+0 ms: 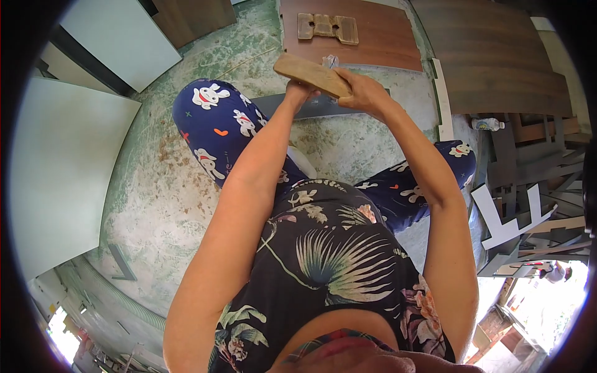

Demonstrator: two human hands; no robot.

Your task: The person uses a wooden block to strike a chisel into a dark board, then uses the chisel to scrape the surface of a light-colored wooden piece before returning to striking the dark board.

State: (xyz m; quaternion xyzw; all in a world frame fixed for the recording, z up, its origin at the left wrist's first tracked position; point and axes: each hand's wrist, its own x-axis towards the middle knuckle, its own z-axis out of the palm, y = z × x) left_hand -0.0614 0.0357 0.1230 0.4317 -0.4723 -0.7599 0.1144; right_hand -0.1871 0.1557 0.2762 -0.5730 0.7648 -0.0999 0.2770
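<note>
A curved, light-brown wooden piece (311,73) is held up in front of me, above a long grey strip (336,107). My left hand (301,92) grips it from below near its middle, with the fingers partly hidden. At its right end, my right hand (364,93) is closed round it, thumb on top. Beyond them, a notched wooden piece (327,28) lies on a reddish-brown board (379,37). A small clear plastic item (330,61) shows just behind the held piece.
Large pale panels (68,168) stand at the left. A dark brown board (491,56) lies at the upper right, near a plastic bottle (488,124). Grey and white offcuts (513,217) are piled on the right. A ribbed hose (118,295) runs along the lower left.
</note>
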